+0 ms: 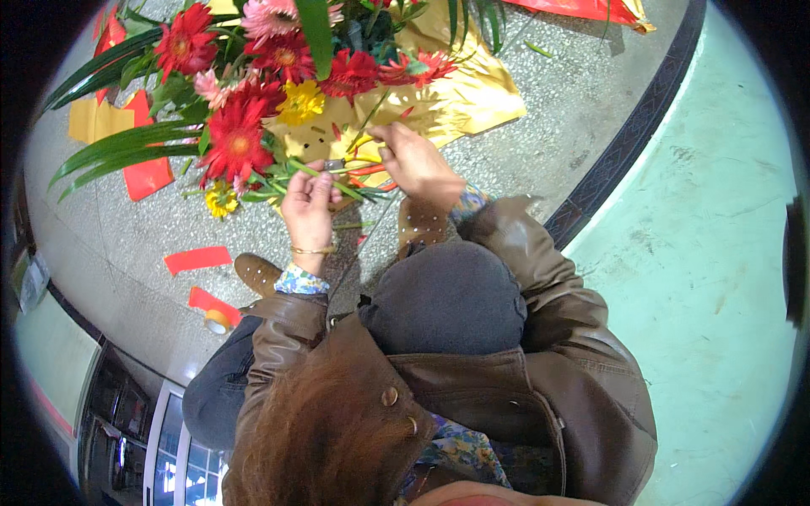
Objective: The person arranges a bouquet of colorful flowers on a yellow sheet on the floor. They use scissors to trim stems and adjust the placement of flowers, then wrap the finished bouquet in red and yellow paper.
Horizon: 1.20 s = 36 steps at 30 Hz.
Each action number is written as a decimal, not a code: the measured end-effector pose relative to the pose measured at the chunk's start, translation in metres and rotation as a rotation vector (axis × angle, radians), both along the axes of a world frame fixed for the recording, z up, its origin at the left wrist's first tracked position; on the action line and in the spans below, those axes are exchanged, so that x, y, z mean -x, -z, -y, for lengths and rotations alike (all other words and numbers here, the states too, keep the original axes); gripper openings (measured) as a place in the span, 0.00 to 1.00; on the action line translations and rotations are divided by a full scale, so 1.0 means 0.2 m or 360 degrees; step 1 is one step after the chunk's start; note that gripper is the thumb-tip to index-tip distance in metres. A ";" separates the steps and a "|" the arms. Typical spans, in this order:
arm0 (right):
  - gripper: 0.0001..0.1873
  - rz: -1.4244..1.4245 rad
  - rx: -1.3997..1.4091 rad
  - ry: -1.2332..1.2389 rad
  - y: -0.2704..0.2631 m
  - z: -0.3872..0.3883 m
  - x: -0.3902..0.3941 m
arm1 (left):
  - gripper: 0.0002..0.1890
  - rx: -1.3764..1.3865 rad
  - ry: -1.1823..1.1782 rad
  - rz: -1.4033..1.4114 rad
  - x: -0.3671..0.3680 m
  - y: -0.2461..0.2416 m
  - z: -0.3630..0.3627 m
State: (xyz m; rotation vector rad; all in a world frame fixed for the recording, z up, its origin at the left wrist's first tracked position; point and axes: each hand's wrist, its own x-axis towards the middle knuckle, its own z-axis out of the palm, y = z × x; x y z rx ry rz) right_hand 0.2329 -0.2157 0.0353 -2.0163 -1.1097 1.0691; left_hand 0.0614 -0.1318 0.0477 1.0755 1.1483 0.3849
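My left hand (310, 201) pinches a few green flower stems (345, 187) between thumb and fingers. Just right of it, my right hand (414, 159) is around the handle end of hand shears (362, 159) with yellow and orange-red handles. The shears' short dark blades lie close to the left fingertips, among the stems; whether they touch a stem cannot be told. Beyond both hands spreads a flower arrangement of red gerberas (237, 144), pink gerberas (271, 19), yellow flowers (301, 102) and long green leaves (126, 142). Shiny gold wrapping (481, 95) lies beneath it.
Red paper strips (199, 259) and a tape roll (217, 321) lie on the speckled floor (386, 253) at left. Red wrapping (582, 9) is at the top right. A dark border strip (607, 177) meets a pale green surface (702, 265). My bent knee (446, 297) is below the hands.
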 end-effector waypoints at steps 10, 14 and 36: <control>0.26 0.0866 -0.0268 -0.0570 0.37 0.05 0.21 | 0.08 0.0175 -0.0266 0.0245 0.06 0.00 -0.13; 0.28 0.0406 -0.0038 -0.0579 0.24 0.13 0.10 | 0.08 0.0178 -0.0247 0.0165 0.07 -0.03 -0.12; 0.24 0.0101 0.0114 -0.0345 -0.02 0.47 -0.20 | 0.08 -0.0007 -0.0435 0.0010 0.01 0.10 -0.20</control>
